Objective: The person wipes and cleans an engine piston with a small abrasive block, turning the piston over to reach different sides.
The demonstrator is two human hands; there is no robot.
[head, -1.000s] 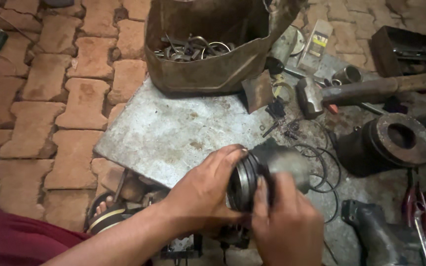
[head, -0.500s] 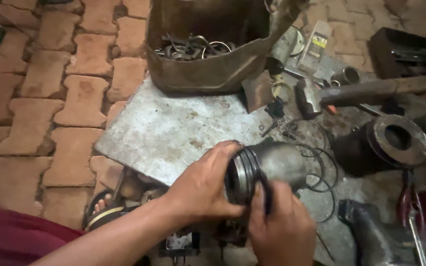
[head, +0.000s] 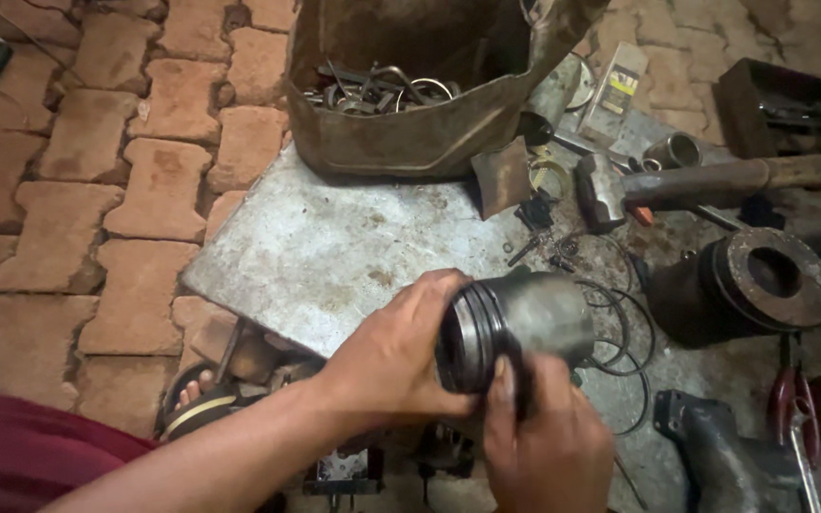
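**Both hands gripping a grooved metal piston**

We are holding a grey metal piston over the near edge of the steel plate lying on the brick floor. Our left hand is wrapping closed around its grooved end, while our right hand is pinching a dark ring against those grooves from six o'clock. At twelve o'clock a worn bag is sitting; at two o'clock a hammer is lying

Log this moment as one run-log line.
left hand: grips piston crown end | right hand: fingers on ring grooves | below: metal plate
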